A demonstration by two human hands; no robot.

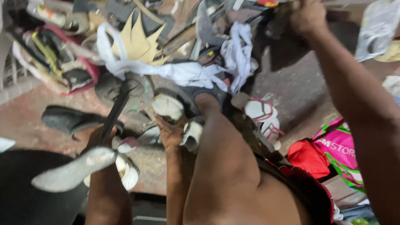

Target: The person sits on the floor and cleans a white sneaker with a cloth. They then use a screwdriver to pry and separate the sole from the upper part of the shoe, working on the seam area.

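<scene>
Left hand: my left hand [102, 135] is wrapped shut around a dark flat tool [116, 109], which rises from the fist and tilts up to the right.
Tool position: low left of the view, its upper end near a dark shoe part [114, 87] under the white cloth.
Below the left hand: a white sole-shaped piece [73, 171] lies across my left forearm, pointing down-left; a round white tub [129, 171] sits just behind it.
Right hand: my right hand [307, 16] is up at the top edge, reaching into the pile; fingers are buried among dark items, so I cannot tell whether the grip is spread or pressed together, nor what it touches.
Centre: my foot [208, 102] in a dark sandal presses down near a shoe with a pale round heel [168, 106]; knee fills the lower middle.
Pile: white cloth [183, 73] draped over mixed shoe parts; tan leather cut in points [137, 41] behind it.
Floor, left: black shoe [68, 120] on reddish ground.
Right side: white and pink shoe [262, 116], red cloth [308, 157], pink bag [339, 148].
</scene>
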